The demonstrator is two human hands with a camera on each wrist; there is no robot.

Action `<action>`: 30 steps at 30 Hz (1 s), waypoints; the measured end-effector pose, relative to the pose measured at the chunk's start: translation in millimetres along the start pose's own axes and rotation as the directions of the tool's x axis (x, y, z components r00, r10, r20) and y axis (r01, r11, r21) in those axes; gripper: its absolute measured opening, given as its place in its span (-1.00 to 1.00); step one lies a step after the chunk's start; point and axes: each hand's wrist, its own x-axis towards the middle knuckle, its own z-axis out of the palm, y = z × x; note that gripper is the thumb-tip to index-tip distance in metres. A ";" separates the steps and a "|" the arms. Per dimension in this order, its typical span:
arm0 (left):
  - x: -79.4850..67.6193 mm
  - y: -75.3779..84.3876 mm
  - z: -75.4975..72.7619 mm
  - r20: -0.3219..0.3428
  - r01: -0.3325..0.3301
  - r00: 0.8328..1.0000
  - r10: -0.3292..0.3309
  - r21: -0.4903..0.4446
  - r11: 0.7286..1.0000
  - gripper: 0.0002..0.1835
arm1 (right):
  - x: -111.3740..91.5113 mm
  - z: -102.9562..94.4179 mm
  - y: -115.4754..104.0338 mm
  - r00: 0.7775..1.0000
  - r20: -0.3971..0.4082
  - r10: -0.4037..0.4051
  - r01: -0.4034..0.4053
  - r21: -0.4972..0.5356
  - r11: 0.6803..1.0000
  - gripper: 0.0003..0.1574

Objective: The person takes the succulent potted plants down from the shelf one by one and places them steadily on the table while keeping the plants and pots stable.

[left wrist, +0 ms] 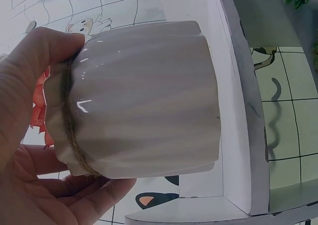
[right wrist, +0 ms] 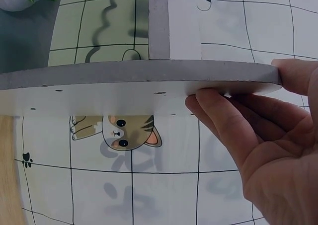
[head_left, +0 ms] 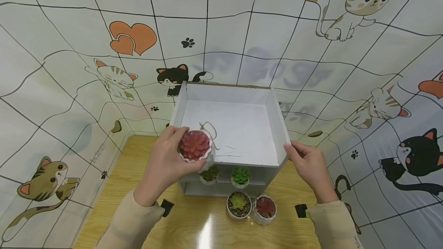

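Positioning the pot (left wrist: 144, 101) at the front left of the shelf (head_left: 235, 126) seems the step in hand; the next move calls for a level, steady hold. The pot sits within the left hand (head_left: 164, 160), its fingers curled partway round the rim (twine (left wrist: 73, 141) circles there); the right hand (head_left: 309, 164) pinches the shelf's side.

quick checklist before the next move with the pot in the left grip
1. Left grip holding held pot: ok, fingers and thumb span its rim.
2. Right grip on right wall of white shelf: ok, pinching its edge.
3. Twine tucked in: not ok, a loose loop sticks out.
4. Held pot's base free of shelf contact: cannot tell.
5. Lower left plant and lower right plant upright: ok.
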 end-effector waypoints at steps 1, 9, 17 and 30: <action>-0.7 0.0 0.2 -0.002 -0.002 1.000 0.002 -0.003 1.000 -0.13 | 0.0 0.1 0.4 1.000 -0.002 -0.001 0.001 0.002 1.000 -0.43; -5.0 -2.6 3.8 -0.019 -0.027 0.999 0.027 -0.016 0.999 -0.11 | -0.5 -0.7 -0.1 1.000 -0.001 0.006 -0.006 -0.014 1.000 -0.42; -10.1 -5.0 6.5 -0.019 -0.031 0.999 0.030 -0.077 0.997 -0.09 | 0.0 -1.0 -0.1 1.000 0.000 0.007 -0.007 -0.026 1.000 -0.41; -20.4 -12.4 11.8 -0.046 -0.066 0.997 0.060 -0.120 0.991 -0.10 | -0.6 -0.7 -0.9 1.000 -0.002 0.011 -0.011 -0.032 0.999 -0.40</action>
